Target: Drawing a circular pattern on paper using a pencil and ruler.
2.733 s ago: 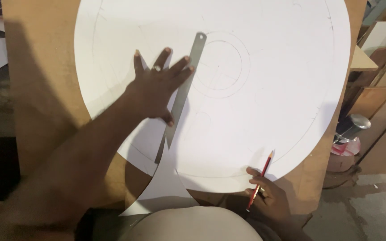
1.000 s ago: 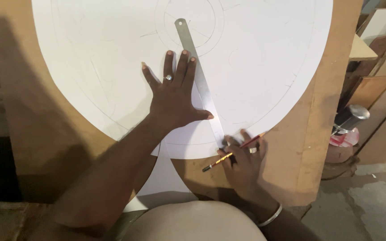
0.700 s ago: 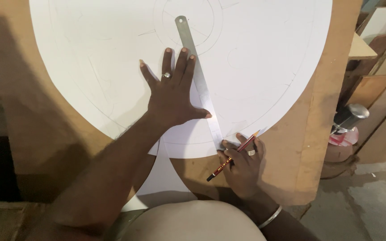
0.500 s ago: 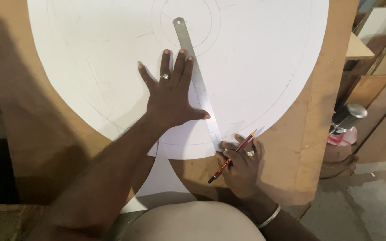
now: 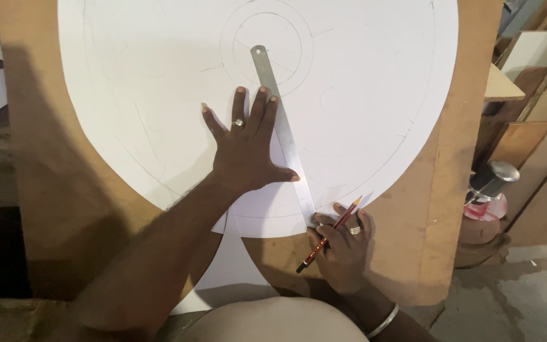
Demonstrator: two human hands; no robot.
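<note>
Left hand [image 5: 246,155] lies flat near frame centre, fingers spread apart, gripping nothing, pressing the ruler [image 5: 284,136] onto the paper disc [image 5: 159,95] on the worktop [image 5: 39,158]; the ruler runs from the disc's centre circles down to its lower edge; right hand [image 5: 342,244], lower right of centre, is closed on a pencil [image 5: 328,234] beside the ruler's lower end; for a true line, steady downward pressure and a tip hugging the ruler edge seem wise; a jar [image 5: 485,206] stands far right.

A capped bottle [image 5: 490,202] with a metal top stands beside stacked wooden boards [image 5: 533,107] on a dusty concrete floor [image 5: 508,297].
</note>
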